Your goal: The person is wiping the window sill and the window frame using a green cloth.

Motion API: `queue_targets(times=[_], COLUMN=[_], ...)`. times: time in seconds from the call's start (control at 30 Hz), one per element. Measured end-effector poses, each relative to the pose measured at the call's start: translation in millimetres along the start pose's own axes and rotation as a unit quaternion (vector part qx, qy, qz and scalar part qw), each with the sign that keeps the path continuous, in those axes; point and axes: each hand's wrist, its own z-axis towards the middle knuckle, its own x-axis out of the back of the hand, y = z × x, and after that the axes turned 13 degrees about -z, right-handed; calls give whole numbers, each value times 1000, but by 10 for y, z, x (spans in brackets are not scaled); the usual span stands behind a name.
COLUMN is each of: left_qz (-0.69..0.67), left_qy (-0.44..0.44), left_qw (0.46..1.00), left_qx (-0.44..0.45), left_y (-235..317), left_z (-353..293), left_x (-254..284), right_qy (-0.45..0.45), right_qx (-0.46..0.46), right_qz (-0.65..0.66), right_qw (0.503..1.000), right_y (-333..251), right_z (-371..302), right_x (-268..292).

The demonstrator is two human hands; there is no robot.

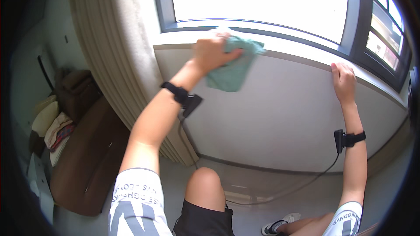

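Observation:
A light green cloth (232,72) lies under my left hand (214,53), which presses it onto the white window sill (286,52). Part of the cloth hangs down over the sill's front edge against the wall, and its far end is washed out by glare. My left thumb stretches across the cloth and the fingers bend around its upper part. Farther right, my right hand (344,78) grips the front edge of the same sill, its fingers resting on top. No cloth or other loose thing shows in the right hand.
The dark-framed window (258,30) rises behind the sill. A beige curtain (103,39) hangs at the left, beside a brown sofa (87,153) with cushions and folded fabric. A cable (284,196) runs low from my right wrist strap across the floor area.

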Motion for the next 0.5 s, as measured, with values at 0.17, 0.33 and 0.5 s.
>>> queue_targets(times=[0.17,0.33,0.5], left_qz=[141,104,36], left_qy=[87,236,205], left_qw=[983,963,978], left_qx=[77,77,-1], left_y=[-1778,-980,-560], left_z=[-818,-562,-442], left_x=[1023,67,-92], right_qy=[111,124,93], right_qx=[-27,-35,-26], right_qz=[-56,-78,-45], right_qw=[992,989,994], right_y=[-385,-308,100], right_z=[86,77,28], right_x=[-285,-435,-710])
